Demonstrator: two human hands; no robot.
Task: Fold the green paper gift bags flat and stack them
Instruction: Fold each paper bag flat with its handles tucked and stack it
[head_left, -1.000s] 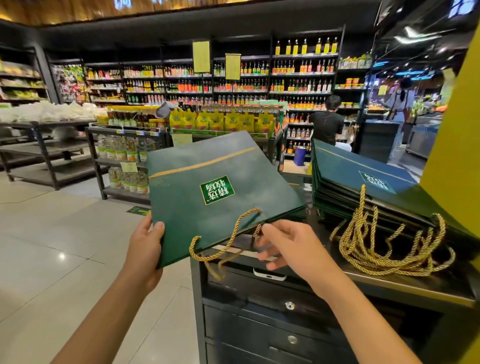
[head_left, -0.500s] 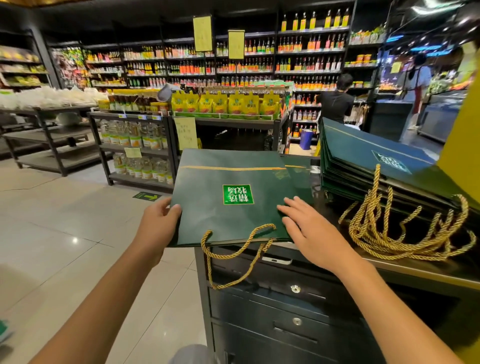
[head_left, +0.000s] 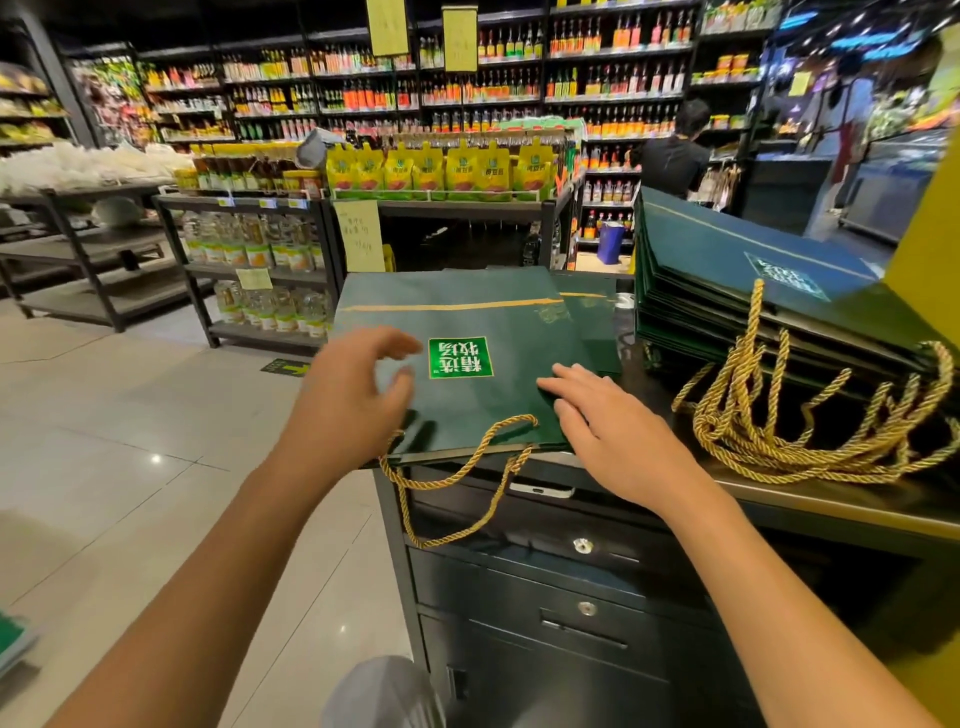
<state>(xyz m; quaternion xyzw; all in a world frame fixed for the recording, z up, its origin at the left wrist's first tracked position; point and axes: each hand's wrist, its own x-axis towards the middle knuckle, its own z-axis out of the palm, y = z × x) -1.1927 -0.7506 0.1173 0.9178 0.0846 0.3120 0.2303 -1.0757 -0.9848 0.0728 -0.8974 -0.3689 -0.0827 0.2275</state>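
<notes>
Here, bag (head_left: 467, 358): flat on table (head_left: 831, 501), handles overhanging the near edge.
Right hand (head_left: 608, 421): open, palm pressing bag flat.
Left hand (head_left: 353, 395): open, empty, above bag.
Stack (head_left: 727, 270): far right, awaiting it.

A dark green paper gift bag (head_left: 483, 358) lies flat on the counter (head_left: 831, 499), gold rope handle (head_left: 457, 483) dangling over the edge, beside a stack of folded bags (head_left: 727, 280).

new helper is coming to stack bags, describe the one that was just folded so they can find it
Start at the dark counter with drawers. On its left end lies one flat green bag, under the right hand. Unlike the tilted pile to its right, it lies level, its gold rope handle hanging over the counter's front edge.
</notes>
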